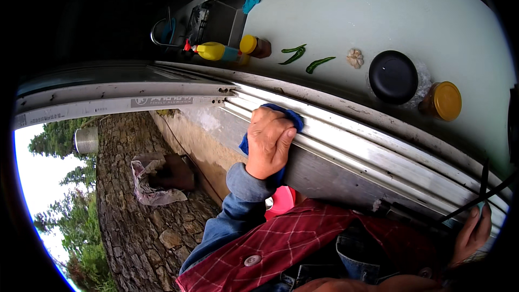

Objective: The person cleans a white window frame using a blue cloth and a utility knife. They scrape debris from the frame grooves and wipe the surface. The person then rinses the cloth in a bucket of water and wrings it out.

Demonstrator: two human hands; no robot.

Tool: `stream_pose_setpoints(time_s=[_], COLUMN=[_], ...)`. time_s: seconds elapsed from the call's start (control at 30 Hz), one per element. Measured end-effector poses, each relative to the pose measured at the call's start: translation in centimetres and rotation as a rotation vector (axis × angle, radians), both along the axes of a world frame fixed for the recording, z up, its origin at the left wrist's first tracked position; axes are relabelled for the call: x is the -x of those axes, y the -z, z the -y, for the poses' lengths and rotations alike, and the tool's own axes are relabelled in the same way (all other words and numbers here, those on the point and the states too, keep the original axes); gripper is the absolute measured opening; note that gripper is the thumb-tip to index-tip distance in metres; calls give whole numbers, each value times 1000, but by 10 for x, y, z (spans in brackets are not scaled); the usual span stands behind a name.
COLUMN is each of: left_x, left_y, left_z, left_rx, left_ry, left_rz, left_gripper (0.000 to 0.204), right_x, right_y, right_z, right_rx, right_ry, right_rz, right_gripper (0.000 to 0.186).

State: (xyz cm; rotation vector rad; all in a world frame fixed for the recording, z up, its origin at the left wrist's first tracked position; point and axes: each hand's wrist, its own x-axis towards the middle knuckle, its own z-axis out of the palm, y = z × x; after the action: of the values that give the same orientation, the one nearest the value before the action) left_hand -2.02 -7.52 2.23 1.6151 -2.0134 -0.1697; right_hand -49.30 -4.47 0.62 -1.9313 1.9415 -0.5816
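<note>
My left hand (268, 143) is closed around a bunched dark blue cloth (293, 118), pressing it onto the white sliding-window track (346, 138). Blue fabric shows above the knuckles and below the thumb. The track's grooves run from the white sash frame (178, 99) down to the right. At the far right, my right hand (472, 237) rests by the track's lower end, its fingers together around a small teal thing, mostly hidden. Thin dark pointed strips (483, 181) cross just above those fingertips; what they belong to is unclear.
Beyond the track, a pale counter holds green chilies (320, 64), garlic (354, 58), a black dish (393, 77), yellow-lidded jars (447, 101), a yellow bottle (211, 51) and a sink (224, 16). Below lie a red basin (282, 201) and a stone wall (132, 184).
</note>
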Motion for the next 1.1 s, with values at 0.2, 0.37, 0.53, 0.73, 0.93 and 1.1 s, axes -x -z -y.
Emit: stream_pose_setpoints(time_s=[0.2, 0.37, 0.53, 0.73, 0.93, 1.1], left_x=[-13, -47, -47, -51, -63, -66], left_y=[10, 4, 13, 5, -16, -25], left_z=[-29, -53, -40, -33, -26, -25], left_rx=[413, 520, 505, 116, -122, -340], left_ry=[-749, -939, -866, -567, -396, -445], left_rz=[-827, -729, -313, 290, 239, 133], left_gripper=[32, 27, 18, 6, 7, 12], right_x=[-9, -5, 10, 11, 9, 14], right_y=[-2, -7, 5, 9, 0, 3], right_z=[0, 3, -6, -10, -8, -10], right_rx=[21, -88, -19, -68, -144, -138], right_ry=[10, 20, -29, 52, 37, 1], right_rz=[22, 58, -18, -20, -43, -68], right_gripper=[27, 26, 29, 33, 34, 34])
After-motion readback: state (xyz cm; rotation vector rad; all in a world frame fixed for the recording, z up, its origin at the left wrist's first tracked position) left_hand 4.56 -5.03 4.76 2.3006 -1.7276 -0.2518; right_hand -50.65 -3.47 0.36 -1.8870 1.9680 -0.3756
